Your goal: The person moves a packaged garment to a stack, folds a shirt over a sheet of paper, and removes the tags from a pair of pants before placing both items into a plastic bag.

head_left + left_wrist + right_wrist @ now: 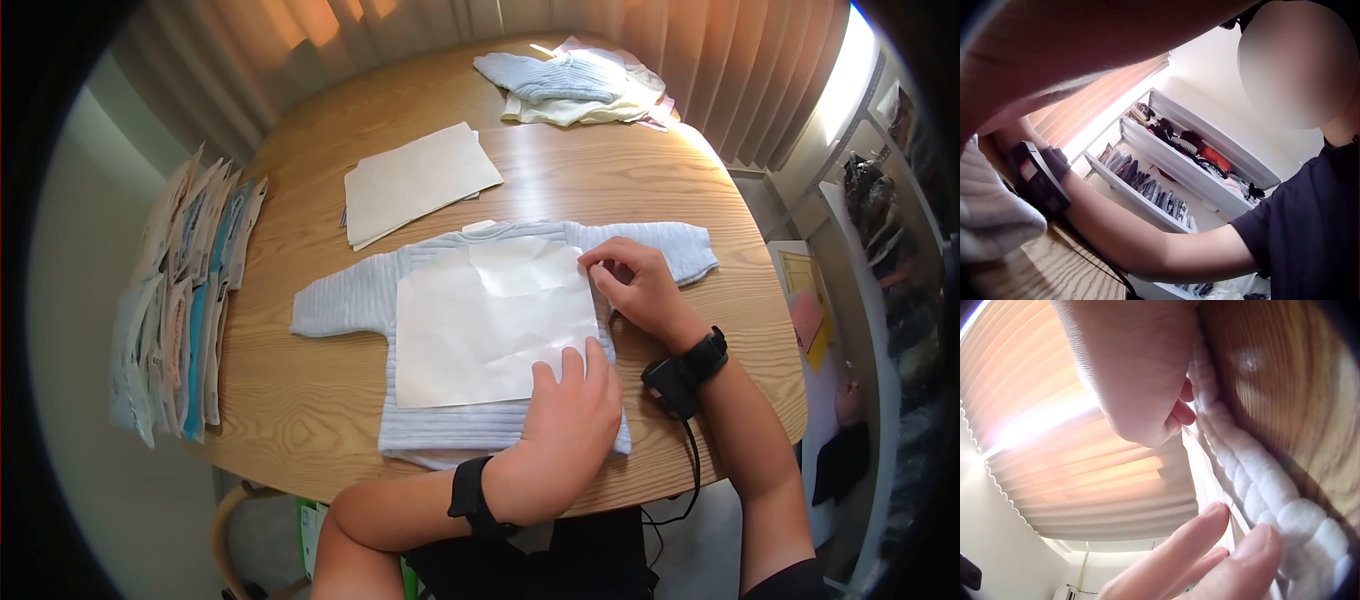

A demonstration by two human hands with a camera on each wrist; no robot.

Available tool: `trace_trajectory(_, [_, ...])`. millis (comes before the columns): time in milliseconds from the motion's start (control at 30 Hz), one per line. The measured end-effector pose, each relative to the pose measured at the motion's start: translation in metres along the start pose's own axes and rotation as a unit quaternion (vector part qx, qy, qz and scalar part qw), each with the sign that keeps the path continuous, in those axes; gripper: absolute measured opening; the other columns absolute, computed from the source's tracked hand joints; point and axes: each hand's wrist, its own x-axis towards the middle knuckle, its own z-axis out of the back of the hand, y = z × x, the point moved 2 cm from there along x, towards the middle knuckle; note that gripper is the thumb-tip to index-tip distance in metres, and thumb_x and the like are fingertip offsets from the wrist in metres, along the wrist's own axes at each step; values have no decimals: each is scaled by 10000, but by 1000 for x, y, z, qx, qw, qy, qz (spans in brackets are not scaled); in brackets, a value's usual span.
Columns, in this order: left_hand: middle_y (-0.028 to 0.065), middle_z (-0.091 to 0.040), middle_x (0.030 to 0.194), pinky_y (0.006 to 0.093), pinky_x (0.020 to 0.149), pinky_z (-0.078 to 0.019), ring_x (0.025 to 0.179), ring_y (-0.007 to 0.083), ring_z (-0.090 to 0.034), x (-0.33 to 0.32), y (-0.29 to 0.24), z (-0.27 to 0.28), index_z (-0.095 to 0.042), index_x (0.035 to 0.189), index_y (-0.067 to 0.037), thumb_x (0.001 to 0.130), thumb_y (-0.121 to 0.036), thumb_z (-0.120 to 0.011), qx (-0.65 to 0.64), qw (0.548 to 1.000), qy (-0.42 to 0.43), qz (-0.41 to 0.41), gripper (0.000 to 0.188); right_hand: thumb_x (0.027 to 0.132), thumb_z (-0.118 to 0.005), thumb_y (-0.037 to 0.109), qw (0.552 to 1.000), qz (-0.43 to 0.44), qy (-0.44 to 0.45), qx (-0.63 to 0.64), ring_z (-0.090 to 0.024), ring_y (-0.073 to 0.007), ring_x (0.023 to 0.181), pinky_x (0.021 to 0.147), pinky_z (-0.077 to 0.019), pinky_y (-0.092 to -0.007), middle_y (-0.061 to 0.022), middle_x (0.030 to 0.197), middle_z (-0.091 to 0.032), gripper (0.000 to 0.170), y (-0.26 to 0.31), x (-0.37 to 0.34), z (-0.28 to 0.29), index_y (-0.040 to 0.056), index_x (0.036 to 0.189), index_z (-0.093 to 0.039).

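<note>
1. A pleated curtain (745, 60) is being brightened by sunlight beyond the light blue ribbed sweater (345, 297).
2. To the right of the sweater, well apart from it, pale shelves (1216, 139) are being taken up by clothes and wrapped packets.
3. The sweater is being supported by a wooden table (300, 425), which is being left visible on all sides of it.
4. The sweater itself is being kept spread flat, its sleeves being stretched out to both sides.
5. To its left, a row of packaged garments (190, 330) is being stacked up near the table's edge.
6. Beyond its right shoulder, a pile of loose garments (570, 85) is being caught by the light.
7. The sweater's front is being covered by a creased cream sheet (490, 320), the sleeves and hem being left exposed.
8. Just beyond its left shoulder, similar sheets (420, 185) are being kept in a small stack.
9. Over the sweater's lower right, the cream sheet is being touched by the left hand (565, 420), its fingers being held fairly straight and slightly apart.
10. Near the right shoulder, the sheet's edge is being pinched narrowly between thumb and finger of the right hand (640, 290).
</note>
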Motion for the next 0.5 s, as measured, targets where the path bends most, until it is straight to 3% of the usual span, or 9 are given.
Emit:
trace_trajectory(67, [179,-582,1278,347,711,-435,961,227,-550,-1,0,0,-609,1227,-18,754,-159,-668,4,1000,0,-1,497,846,-634,6,1000,1,9,-5,-555,-78,711,628,-440,-219,-37,899,-681,146,-3,0,0,26,956,-728])
trace_trajectory(267, [213,-579,1303,382,788,-465,1067,267,-568,-1,-5,-5,-583,1285,12,807,-155,-630,-6,999,-8,42,508,832,-641,-17,999,38,15,-22,-590,-102,745,652,-460,-231,-43,909,-684,149,-5,1,-1,18,948,-726])
trace_trajectory(500, [230,-554,1348,445,901,-482,1159,299,-564,1,-1,-8,-574,1283,52,783,-155,-667,8,998,48,40,549,837,-629,-25,999,31,22,-21,-606,-122,766,671,-468,-242,-53,912,-677,147,-4,1,-1,10,947,-721])
